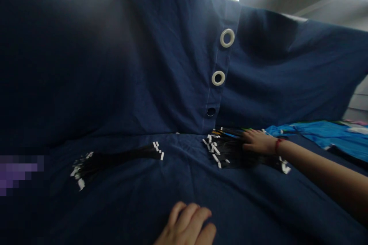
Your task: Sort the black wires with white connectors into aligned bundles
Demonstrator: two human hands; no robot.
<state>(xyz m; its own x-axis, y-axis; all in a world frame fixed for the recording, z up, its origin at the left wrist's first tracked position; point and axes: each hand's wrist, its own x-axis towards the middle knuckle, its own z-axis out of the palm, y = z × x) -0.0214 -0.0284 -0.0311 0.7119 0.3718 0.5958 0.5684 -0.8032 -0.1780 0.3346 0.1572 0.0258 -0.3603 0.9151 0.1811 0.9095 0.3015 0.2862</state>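
My right hand (260, 141), with a red band at the wrist, reaches in from the right. It lies over a pile of black cables (235, 155), fingers stretched out and somewhat blurred; I see nothing gripped in them. White connector ends (213, 147) stick out at the pile's left side, and more show at its lower right. At the bottom middle, my left hand (188, 226) rests on the dark blue cloth (172, 187), its fingers a little bent and apart, holding nothing. Farther left lies a narrower bundle of black cables (117, 157) with white ends on both sides.
A dark blue curtain (161, 65) with pale ring eyelets (227, 38) stands upright behind the cloth-covered surface. Bright blue material (324, 134) lies at the right, beyond my forearm. A pixelated purple patch covers the left edge.
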